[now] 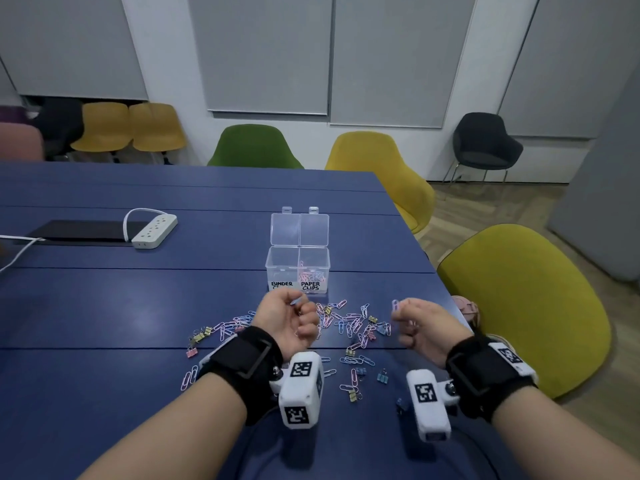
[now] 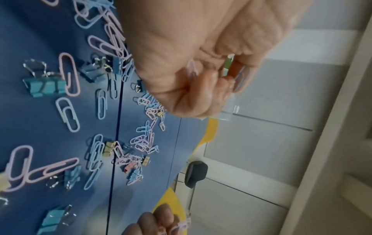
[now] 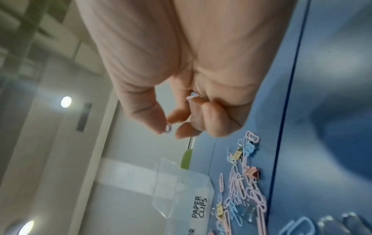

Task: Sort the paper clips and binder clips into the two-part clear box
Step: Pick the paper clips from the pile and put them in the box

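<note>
The clear two-part box point(image 1: 298, 268) stands open on the blue table, labelled BINDER CLIPS on the left and PAPER CLIPS on the right; several paper clips lie in the right part. Pastel paper clips point(image 1: 349, 323) and small binder clips point(image 1: 382, 376) are scattered just in front of it. My left hand point(image 1: 294, 317) hovers above the pile, fingers curled round paper clips point(image 2: 240, 77). My right hand point(image 1: 408, 320) is raised to the right of the box and pinches a purple paper clip point(image 1: 395, 305), with more clips point(image 3: 192, 96) tucked under its curled fingers.
A white power strip point(image 1: 154, 228) with its cable lies at the table's far left beside a dark mat point(image 1: 79, 232). The table's right edge runs close to my right hand, with yellow-green chairs point(image 1: 526, 306) beyond it. More chairs point(image 1: 254, 147) stand behind the table.
</note>
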Tool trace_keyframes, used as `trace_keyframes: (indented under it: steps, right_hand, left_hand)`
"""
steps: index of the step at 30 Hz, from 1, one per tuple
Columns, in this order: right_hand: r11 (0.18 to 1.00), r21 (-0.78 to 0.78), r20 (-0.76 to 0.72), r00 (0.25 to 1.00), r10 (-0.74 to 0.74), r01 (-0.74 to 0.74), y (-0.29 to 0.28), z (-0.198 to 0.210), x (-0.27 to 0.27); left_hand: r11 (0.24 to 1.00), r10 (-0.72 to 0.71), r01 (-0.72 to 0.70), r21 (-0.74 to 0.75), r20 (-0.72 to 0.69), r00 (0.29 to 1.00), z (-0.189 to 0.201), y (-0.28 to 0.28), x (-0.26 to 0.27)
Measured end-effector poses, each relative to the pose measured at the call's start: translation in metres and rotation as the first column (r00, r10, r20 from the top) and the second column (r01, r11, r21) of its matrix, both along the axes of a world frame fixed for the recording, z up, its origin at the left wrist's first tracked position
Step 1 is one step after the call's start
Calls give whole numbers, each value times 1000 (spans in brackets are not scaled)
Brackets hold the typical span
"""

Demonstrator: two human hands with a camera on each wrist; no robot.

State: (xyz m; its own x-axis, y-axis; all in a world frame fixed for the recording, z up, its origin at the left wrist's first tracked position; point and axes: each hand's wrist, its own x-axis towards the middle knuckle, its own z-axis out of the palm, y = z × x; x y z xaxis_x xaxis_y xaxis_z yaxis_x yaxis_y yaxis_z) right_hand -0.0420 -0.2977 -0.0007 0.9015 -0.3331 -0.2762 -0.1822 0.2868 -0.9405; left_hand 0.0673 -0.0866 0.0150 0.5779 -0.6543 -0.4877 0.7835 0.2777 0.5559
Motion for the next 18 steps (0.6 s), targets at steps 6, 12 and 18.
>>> trace_keyframes:
  steps: [6,12,18]
  right_hand:
    - [962,222,42,984,-174,160,-7,-1,-4]
    - [943,308,-51,992,-113,123,-14,-4,2]
    - [414,-804,-469,883,-2,-426,-20,4,34]
  left_hand:
    - [990,53,-51,130,-13,998,-5,2,4]
    - [857,-182,19,515,268,946,-10,-16,8]
    - [596,-571,85,798,348,744,0,-46,19]
